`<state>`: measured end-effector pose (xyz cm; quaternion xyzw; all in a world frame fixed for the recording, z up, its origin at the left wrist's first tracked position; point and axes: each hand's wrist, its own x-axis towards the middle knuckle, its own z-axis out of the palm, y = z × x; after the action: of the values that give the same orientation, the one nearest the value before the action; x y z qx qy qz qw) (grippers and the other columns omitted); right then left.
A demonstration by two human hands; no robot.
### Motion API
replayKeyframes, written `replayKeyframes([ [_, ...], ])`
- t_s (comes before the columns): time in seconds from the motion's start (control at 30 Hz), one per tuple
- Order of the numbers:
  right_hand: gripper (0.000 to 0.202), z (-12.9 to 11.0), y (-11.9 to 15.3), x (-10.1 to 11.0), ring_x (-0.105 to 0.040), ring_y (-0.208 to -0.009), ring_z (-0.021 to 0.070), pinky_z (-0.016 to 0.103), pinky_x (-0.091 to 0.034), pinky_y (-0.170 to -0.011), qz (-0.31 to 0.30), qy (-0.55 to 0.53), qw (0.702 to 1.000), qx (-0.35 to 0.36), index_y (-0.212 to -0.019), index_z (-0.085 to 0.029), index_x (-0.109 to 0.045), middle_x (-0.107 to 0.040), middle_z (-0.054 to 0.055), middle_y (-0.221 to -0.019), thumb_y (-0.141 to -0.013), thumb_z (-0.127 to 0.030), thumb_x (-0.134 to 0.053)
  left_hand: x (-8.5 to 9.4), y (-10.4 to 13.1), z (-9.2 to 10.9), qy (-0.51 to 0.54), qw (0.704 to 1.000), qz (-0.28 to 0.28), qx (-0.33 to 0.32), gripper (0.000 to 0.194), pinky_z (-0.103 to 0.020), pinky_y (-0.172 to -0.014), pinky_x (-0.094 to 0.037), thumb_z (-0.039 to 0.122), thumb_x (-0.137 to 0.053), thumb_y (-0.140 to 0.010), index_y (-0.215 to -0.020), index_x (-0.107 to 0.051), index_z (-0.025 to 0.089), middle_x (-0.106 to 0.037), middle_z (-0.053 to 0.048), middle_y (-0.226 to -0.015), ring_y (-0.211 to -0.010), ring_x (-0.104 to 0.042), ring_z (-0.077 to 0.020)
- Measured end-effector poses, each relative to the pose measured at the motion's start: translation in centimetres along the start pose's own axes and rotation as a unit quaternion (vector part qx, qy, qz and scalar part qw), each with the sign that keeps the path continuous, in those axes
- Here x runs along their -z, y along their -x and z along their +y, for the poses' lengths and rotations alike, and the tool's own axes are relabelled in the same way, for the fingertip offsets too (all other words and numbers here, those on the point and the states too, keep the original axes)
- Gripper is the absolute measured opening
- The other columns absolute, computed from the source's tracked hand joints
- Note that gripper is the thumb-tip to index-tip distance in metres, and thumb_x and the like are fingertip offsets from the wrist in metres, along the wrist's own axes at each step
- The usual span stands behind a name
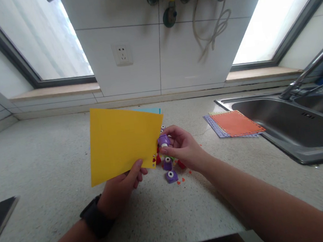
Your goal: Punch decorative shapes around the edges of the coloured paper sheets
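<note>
My left hand (127, 180) grips a yellow sheet of paper (126, 140) by its lower edge, thumb on top, and holds it tilted above the counter. Small holes show at the sheet's lower right corner. Between the thumb and fingers of my right hand (183, 145) is a purple craft punch (163, 140), close against the sheet's right edge; I cannot tell whether the paper is inside its slot. Below it on the counter lie two more purple punches (171, 176), a partly hidden red one (158, 159) and small red-orange cut-outs (183, 179).
A stack of papers with an orange sheet (236, 122) on top overlaps the rim of the steel sink (285, 142) at right. Light blue paper (149, 110) peeks out behind the yellow sheet. A dark flat object (0, 218) lies at the left edge. A tap (298, 83) stands behind the sink.
</note>
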<state>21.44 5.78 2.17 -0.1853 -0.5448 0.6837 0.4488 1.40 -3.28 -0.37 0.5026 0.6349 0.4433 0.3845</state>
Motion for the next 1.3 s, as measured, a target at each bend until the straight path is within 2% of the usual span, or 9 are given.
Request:
replayKeyframes([
  [0.2,0.042,-0.4,0.4,-0.1,-0.065,-0.077,0.0094,0.023,-0.056,-0.072,-0.034,0.016,0.999,0.026,-0.101,-0.023,-0.057,-0.065,-0.002,-0.089,-0.071,-0.015,-0.086,0.1,0.2,0.6,-0.027,0.999,0.005,-0.018,0.048,-0.029,-0.056,-0.047,0.06,-0.054,-0.089,-0.062,-0.065,0.022,-0.058,0.002,-0.056,-0.05,-0.051,-0.0149],
  [0.43,0.043,-0.3,0.5,-0.1,-0.064,-0.077,0.0094,0.022,-0.055,-0.07,-0.039,0.034,0.998,0.04,-0.102,-0.023,-0.058,-0.064,-0.002,-0.089,-0.071,-0.015,-0.086,0.1,0.2,0.8,-0.044,0.998,0.013,-0.031,0.047,-0.03,-0.058,-0.049,0.058,-0.052,-0.089,-0.059,-0.062,0.023,-0.058,0.002,-0.055,-0.05,-0.052,-0.0156],
  [0.63,0.039,-0.6,0.5,-0.3,-0.064,-0.072,0.0091,0.024,-0.056,-0.071,-0.019,0.038,0.999,-0.007,-0.099,-0.021,-0.06,-0.065,-0.002,-0.085,-0.071,-0.021,-0.087,0.2,0.3,0.9,-0.046,0.998,0.016,-0.03,0.045,-0.03,-0.057,-0.048,0.056,-0.054,-0.09,-0.061,-0.064,0.023,-0.058,0.002,-0.055,-0.051,-0.053,-0.0161],
  [0.9,0.034,-0.7,0.4,-0.4,-0.067,-0.069,0.0132,0.029,-0.059,-0.065,-0.023,0.062,0.996,-0.066,-0.097,-0.019,-0.064,-0.071,0.001,-0.085,-0.073,-0.032,-0.085,0.1,0.3,0.4,0.009,1.0,0.008,-0.003,0.044,-0.028,-0.054,-0.047,0.056,-0.06,-0.088,-0.062,-0.067,0.02,-0.062,-0.001,-0.058,-0.053,-0.054,-0.0154],
  [1.3,0.028,-1.9,0.6,-1.2,-0.056,-0.059,0.0098,0.024,-0.046,-0.055,-0.042,0.128,0.982,-0.133,-0.086,-0.016,-0.067,-0.064,0.0,-0.07,-0.08,-0.04,-0.078,0.3,0.2,0.3,0.054,0.999,-0.004,-0.006,0.041,-0.027,-0.05,-0.044,0.049,-0.065,-0.088,-0.062,-0.068,0.018,-0.067,-0.003,-0.061,-0.051,-0.053,-0.0138],
])
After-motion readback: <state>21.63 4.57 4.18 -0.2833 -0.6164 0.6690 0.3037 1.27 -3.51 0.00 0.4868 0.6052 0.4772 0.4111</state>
